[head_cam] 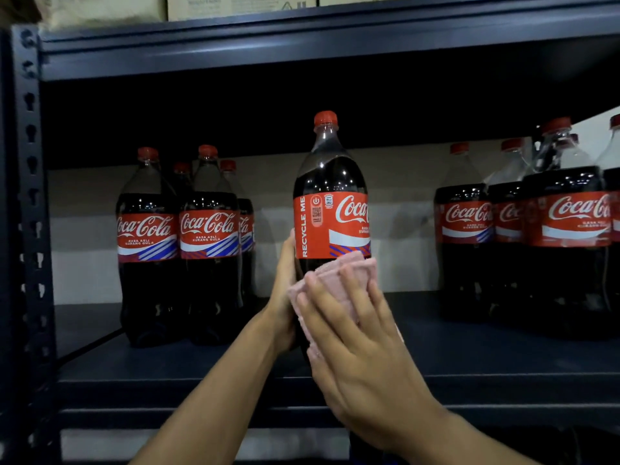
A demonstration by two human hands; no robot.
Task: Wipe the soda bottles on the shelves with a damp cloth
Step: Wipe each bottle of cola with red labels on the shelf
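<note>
A large cola bottle with a red cap and red label is held up in front of the dark shelf. My left hand grips its lower left side. My right hand presses a folded pink cloth flat against the bottle's lower front, just under the label. The bottle's base is hidden behind my hands.
Several cola bottles stand at the shelf's left and several more at its right. A perforated metal upright runs down the left edge. The upper shelf carries cardboard boxes.
</note>
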